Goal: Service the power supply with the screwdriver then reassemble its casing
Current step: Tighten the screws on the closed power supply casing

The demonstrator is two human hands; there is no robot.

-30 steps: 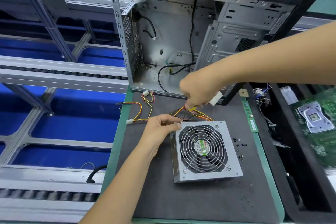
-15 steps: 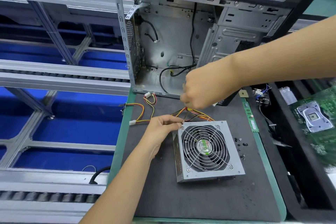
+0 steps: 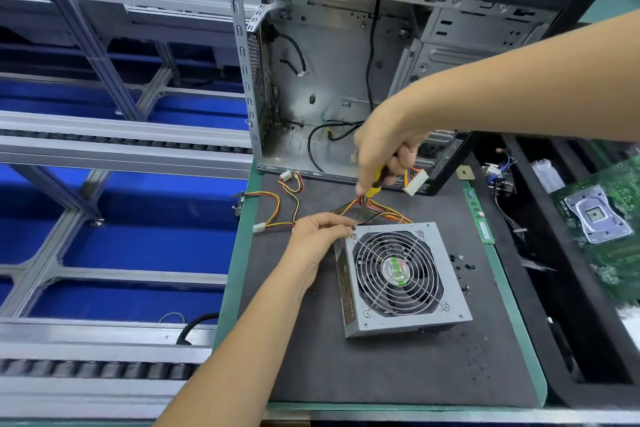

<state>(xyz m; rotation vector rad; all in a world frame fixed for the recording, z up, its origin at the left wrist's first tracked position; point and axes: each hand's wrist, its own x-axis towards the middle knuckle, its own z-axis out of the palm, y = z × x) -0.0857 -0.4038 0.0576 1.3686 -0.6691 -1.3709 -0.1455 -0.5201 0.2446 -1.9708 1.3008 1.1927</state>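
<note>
Two hands: both mine, both busy at the far-left corner of the power supply (image 3: pixel 403 279).
Power supply: it lies fan-side up on the dark mat of the desk (image 3: pixel 381 374), in front of the open computer case (image 3: pixel 346 80), its wire bundle (image 3: pixel 377 210) trailing away toward the case.
Right hand: my right hand (image 3: pixel 384 156) is curled round the yellow handle of the screwdriver (image 3: pixel 369 196), shaft slanting down so the tip sits at the corner fan-grille screw (image 3: pixel 354 236).
Left hand: my left hand (image 3: pixel 320 232) rests at that same corner, fingertips pinched together right by the tip; whether I pinch the screw itself or only steady the shaft, I cannot tell.
Step in hand: I judge this to be work on the first of four grille screws; the other three corners look seated. Loosening or tightening, I cannot say from here.
Loose parts: several small dark screws (image 3: pixel 462 274) lie on the mat just right of the unit.
Next move: keep the tip square in the screw head, press down lightly, turn, and hold the unit steady so it doesn't skid.
Risk: the wires run close to the shaft and could snag.
</note>
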